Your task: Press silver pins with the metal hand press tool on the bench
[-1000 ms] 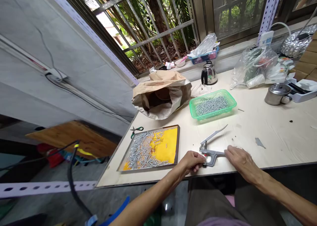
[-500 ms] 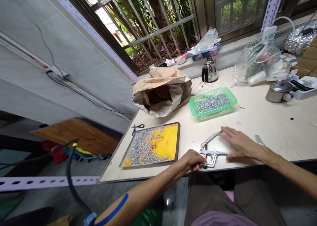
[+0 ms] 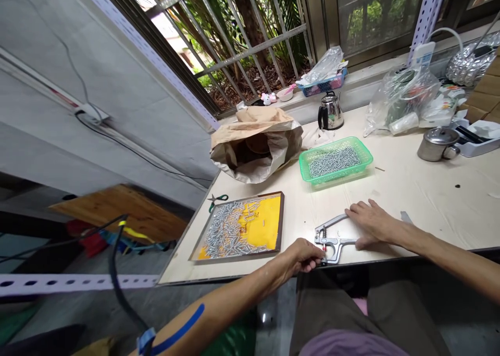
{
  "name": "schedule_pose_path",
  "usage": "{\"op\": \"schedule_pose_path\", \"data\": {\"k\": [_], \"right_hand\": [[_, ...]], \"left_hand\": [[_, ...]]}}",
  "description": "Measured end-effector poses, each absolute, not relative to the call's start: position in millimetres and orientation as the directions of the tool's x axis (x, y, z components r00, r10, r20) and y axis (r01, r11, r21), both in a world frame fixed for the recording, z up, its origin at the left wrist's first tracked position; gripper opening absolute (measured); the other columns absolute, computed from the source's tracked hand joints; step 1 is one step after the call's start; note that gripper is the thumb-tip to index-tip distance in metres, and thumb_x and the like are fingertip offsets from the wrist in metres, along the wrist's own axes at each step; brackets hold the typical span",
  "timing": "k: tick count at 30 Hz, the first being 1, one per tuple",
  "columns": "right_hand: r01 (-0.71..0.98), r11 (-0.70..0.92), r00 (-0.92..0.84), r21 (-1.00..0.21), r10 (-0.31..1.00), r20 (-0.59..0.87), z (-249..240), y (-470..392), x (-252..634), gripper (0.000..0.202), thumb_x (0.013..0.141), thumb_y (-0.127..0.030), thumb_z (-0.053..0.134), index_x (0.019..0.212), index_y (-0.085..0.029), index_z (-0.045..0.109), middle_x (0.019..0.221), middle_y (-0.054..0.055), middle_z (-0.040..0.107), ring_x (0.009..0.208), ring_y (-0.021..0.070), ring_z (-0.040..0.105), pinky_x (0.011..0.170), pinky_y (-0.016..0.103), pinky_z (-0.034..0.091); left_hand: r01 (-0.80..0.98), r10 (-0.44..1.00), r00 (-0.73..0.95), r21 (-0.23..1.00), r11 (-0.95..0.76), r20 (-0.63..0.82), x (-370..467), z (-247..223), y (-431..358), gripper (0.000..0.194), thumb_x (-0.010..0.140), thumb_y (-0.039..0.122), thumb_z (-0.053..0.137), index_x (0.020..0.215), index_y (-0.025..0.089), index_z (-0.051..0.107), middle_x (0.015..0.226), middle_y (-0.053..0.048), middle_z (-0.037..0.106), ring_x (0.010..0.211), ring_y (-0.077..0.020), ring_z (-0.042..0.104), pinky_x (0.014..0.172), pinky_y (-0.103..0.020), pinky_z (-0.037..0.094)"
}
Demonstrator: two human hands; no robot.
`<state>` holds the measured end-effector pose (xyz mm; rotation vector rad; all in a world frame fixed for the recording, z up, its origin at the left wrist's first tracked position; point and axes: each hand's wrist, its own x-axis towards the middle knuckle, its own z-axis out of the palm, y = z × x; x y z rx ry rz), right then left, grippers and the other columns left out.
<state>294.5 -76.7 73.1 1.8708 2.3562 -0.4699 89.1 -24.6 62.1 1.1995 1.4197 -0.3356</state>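
A metal hand tool (image 3: 339, 241) with a spring and two long handles lies near the table's front edge. My left hand (image 3: 307, 255) is closed at the tool's lower left end, fingers pinched by a small red and black part; what lies between the fingertips is hidden. My right hand (image 3: 371, 223) spans the handle ends, fingers on the upper handle and thumb at the lower one. Left of the hands sits a shallow tray (image 3: 279, 223) with small metal pins over a yellow sheet. Behind the tool, a green basket (image 3: 336, 178) holds many similar pins.
A crumpled brown paper bag (image 3: 253, 142) stands behind the tray. Scissors (image 3: 217, 200) lie at the table's left side. Farther back are a steel kettle (image 3: 332, 112) and a plastic bag (image 3: 406, 98). A lidded metal cup (image 3: 438, 142) stands at the right.
My right hand has pushed the upper handle down toward the lower one, narrowing the gap between them. My left hand stays at the tool's left end.
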Motion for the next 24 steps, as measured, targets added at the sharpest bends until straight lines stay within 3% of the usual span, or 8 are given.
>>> {"op": "schedule_pose_path", "data": {"k": [2,4,8,10,13,16,19,24], "right_hand": [[0.965,0.199,-0.240,-0.169,0.932,-0.271,74.1,-78.5,293.5,0.068,0.062,-0.039,0.077,0.118,-0.010,0.054,0.118,0.017,0.056,0.107,0.0330,0.050,0.096,0.052,0.033],[0.966,0.199,-0.238,-0.163,0.934,-0.267,73.8,-81.3,292.8,0.058,0.066,-0.037,0.075,0.113,-0.010,0.056,0.115,0.016,0.057,0.105,0.0317,0.050,0.096,0.050,0.033],[0.958,0.217,-0.256,-0.186,0.941,-0.222,72.0,-89.3,291.2,0.038,0.074,-0.031,0.069,0.105,-0.012,0.059,0.109,0.014,0.059,0.101,0.0283,0.051,0.091,0.044,0.036],[0.955,0.224,-0.262,-0.196,0.944,-0.199,71.2,-92.8,289.7,0.032,0.077,-0.028,0.067,0.103,-0.012,0.059,0.108,0.013,0.059,0.100,0.0268,0.051,0.089,0.041,0.037],[0.957,0.208,-0.249,-0.204,0.947,-0.201,69.8,-96.1,287.5,0.035,0.076,-0.027,0.067,0.106,-0.011,0.058,0.109,0.013,0.058,0.098,0.0264,0.051,0.086,0.039,0.039],[0.963,0.180,-0.225,-0.202,0.948,-0.226,67.5,-98.4,287.3,0.050,0.071,-0.031,0.072,0.113,-0.009,0.056,0.109,0.014,0.058,0.098,0.0276,0.051,0.083,0.039,0.041],[0.971,0.153,-0.193,-0.183,0.955,-0.224,63.2,-99.8,289.7,0.064,0.065,-0.030,0.077,0.120,-0.007,0.052,0.109,0.014,0.058,0.097,0.0281,0.051,0.080,0.038,0.043],[0.967,0.184,-0.209,-0.177,0.969,-0.134,50.5,-95.5,290.4,0.015,0.078,-0.015,0.064,0.093,-0.014,0.062,0.091,0.008,0.061,0.086,0.0212,0.054,0.074,0.032,0.042]], "left_hand": [[0.790,0.435,0.169,0.385,0.477,-0.884,86.7,64.5,-25.8,0.027,0.068,0.018,0.066,0.046,0.013,0.051,0.039,0.005,0.048,0.032,-0.0039,0.036,0.038,-0.019,0.030],[0.831,0.478,0.197,0.404,0.381,-0.856,81.3,66.5,-27.0,0.027,0.073,0.021,0.062,0.049,0.013,0.053,0.040,0.004,0.048,0.035,-0.0059,0.040,0.042,-0.020,0.033],[0.849,0.783,0.450,0.478,-0.226,-0.429,75.5,64.6,-30.0,0.019,0.081,0.028,0.057,0.070,0.014,0.066,0.063,-0.002,0.062,0.064,-0.0152,0.059,0.062,-0.025,0.043],[0.737,0.740,0.640,0.441,-0.512,-0.210,82.6,58.8,-31.3,0.019,0.080,0.033,0.062,0.089,0.017,0.067,0.088,-0.005,0.066,0.086,-0.0198,0.059,0.074,-0.029,0.045],[0.536,0.547,0.832,0.388,-0.750,-0.092,104.0,46.2,-30.6,0.046,0.073,0.038,0.071,0.112,0.020,0.057,0.113,-0.008,0.060,0.104,-0.0243,0.051,0.086,-0.035,0.045],[0.458,0.460,0.884,0.334,-0.823,-0.080,123.1,35.5,-26.6,0.064,0.069,0.040,0.075,0.122,0.016,0.048,0.118,-0.011,0.055,0.105,-0.0265,0.049,0.088,-0.039,0.045],[0.432,0.431,0.899,0.309,-0.848,-0.075,129.1,29.4,-22.2,0.065,0.067,0.042,0.076,0.119,0.014,0.049,0.109,-0.011,0.056,0.099,-0.0264,0.049,0.085,-0.040,0.045],[0.490,0.518,0.855,0.369,-0.790,-0.027,127.8,23.2,-19.8,0.027,0.077,0.036,0.069,0.093,0.017,0.060,0.089,-0.005,0.057,0.089,-0.0213,0.050,0.076,-0.033,0.044]]}}
